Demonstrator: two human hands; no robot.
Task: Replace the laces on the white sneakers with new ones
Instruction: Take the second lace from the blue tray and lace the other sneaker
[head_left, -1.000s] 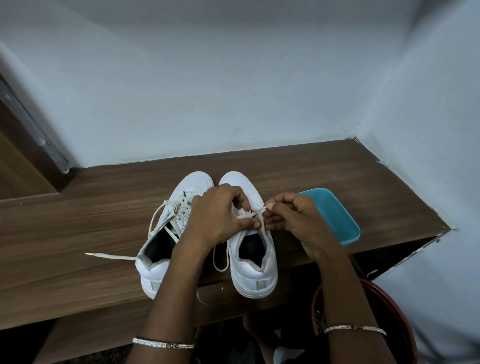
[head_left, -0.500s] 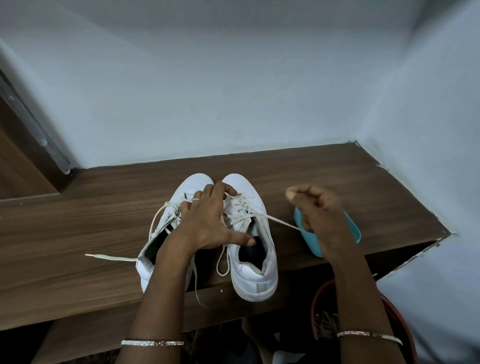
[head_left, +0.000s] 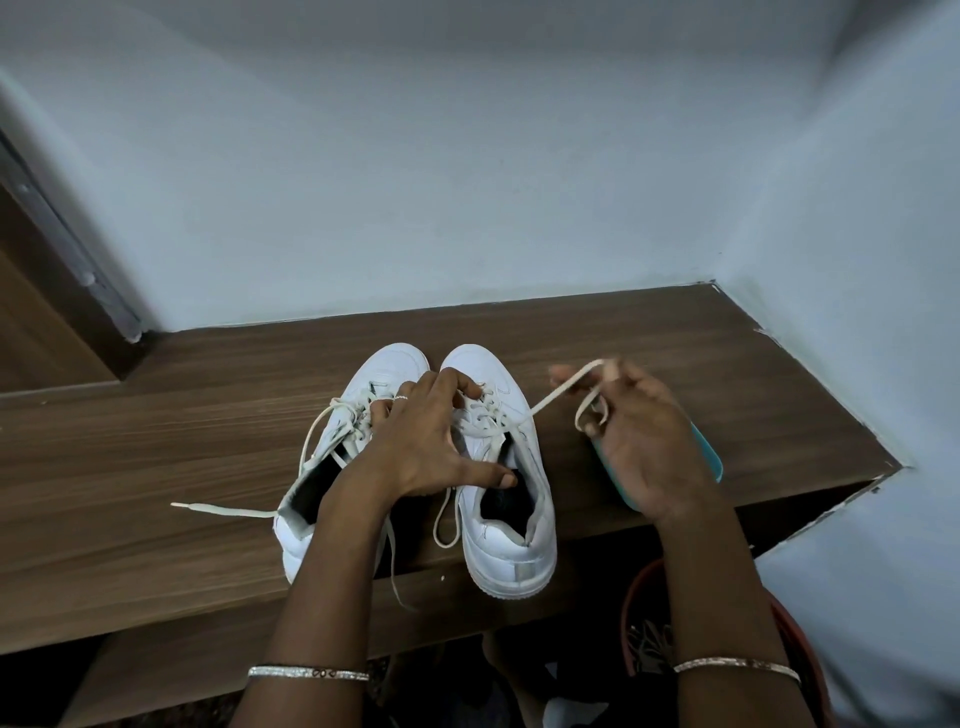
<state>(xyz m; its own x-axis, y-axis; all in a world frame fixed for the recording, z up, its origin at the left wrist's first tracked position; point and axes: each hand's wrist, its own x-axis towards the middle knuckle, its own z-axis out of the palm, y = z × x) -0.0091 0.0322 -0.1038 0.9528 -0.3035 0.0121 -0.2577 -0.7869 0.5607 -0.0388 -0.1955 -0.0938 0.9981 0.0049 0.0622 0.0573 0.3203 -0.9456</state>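
Right hand (head_left: 644, 441) is raised just off the table, fingers curled round the lace (head_left: 550, 397) of the right sneaker (head_left: 519, 551). The fingertips are blurred, so I can't tell how the lace winds round them. From that grip the lace runs taut, down and to the left, into the sneaker's upper eyelets.

Left hand (head_left: 426, 441) lies spread across both shoes, holding nothing. Its fingers are splayed over the laced fronts and its thumb is stretched out to the edge of the right sneaker's opening.

The right sneaker stands near the front edge of the wooden table (head_left: 156, 441), heel towards the person and toe towards the wall. The left sneaker (head_left: 395, 364) sits just beside it. Its loose lace (head_left: 223, 512) trails off to the left along the tabletop, and another strand hangs over the front edge.

A turquoise tray (head_left: 709, 457) lies on the table beneath the right hand, mostly hidden by it. Thin bangles (head_left: 309, 673) circle both wrists. Below the table on the right, the rim of a reddish-brown bucket (head_left: 631, 613) shows.
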